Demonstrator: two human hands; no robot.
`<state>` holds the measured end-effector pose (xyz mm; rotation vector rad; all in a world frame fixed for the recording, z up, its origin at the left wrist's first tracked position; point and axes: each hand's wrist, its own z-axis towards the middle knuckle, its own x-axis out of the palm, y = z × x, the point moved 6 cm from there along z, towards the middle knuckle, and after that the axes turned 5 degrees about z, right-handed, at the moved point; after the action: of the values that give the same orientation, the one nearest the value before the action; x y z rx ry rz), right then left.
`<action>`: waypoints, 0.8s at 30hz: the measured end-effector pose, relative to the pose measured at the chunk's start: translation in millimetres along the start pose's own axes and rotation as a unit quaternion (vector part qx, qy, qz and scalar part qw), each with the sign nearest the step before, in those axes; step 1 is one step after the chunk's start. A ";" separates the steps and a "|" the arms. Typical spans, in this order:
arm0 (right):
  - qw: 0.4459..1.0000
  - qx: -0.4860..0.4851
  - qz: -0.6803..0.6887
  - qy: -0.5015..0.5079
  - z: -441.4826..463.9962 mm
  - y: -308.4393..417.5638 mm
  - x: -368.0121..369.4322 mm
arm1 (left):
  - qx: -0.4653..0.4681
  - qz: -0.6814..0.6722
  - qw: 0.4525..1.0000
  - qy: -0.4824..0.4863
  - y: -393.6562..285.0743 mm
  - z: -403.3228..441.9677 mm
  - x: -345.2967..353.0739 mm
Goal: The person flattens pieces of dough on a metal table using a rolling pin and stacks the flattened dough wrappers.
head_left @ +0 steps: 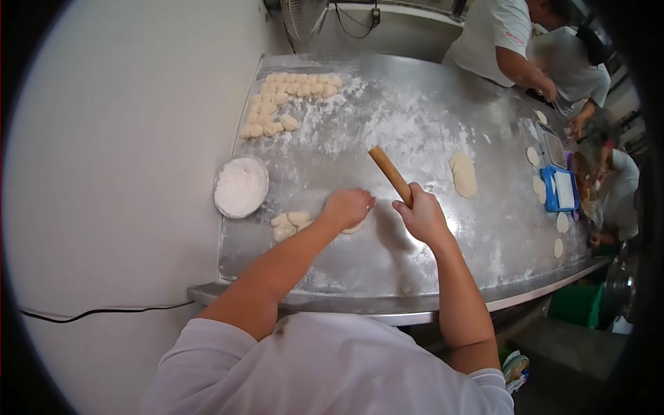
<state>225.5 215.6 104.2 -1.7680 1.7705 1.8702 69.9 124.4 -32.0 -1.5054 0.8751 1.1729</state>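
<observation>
My right hand (423, 216) is wrapped round the lower end of a wooden rolling pin (391, 176), which is lifted at a slant above the steel table (408, 273). My left hand (348, 209) is over a piece of dough (354, 228) that shows only in part beneath it; its fingers are curled and whatever they grip is hidden. Several dough lumps (285, 225) lie left of it, partly behind my left forearm. Flattened dough rounds (465, 178) overlap in a stack to the right of the pin.
A bowl of flour (241, 187) stands at the left edge. Rows of dough balls (297, 86) lie at the back left. At the right are a blue container (559, 188), a scale (552, 149), scattered dough rounds (532, 156) and several co-workers. A fan (302, 19) stands behind the table.
</observation>
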 end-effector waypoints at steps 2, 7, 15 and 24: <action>1.000 0.015 0.004 -0.016 -1.4 -3.1 -8.6 | 0.016 -0.019 1.000 -0.008 2.1 -1.2 4.5; 0.999 -0.009 -0.041 -0.012 -14.2 -15.5 -25.9 | -0.118 -0.132 0.983 -0.044 31.1 -27.3 -18.4; 0.950 -0.175 -0.237 0.101 -37.1 -65.0 58.6 | -0.129 -0.332 0.925 0.134 23.0 -60.2 -25.0; 0.933 -0.254 -0.249 0.045 -27.2 -53.9 111.5 | -0.063 -0.230 0.965 0.112 13.1 -56.1 -12.1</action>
<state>238.7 145.8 -0.9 -2.2113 0.7485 2.1386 68.1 66.4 -21.9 -1.8495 0.5552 0.7349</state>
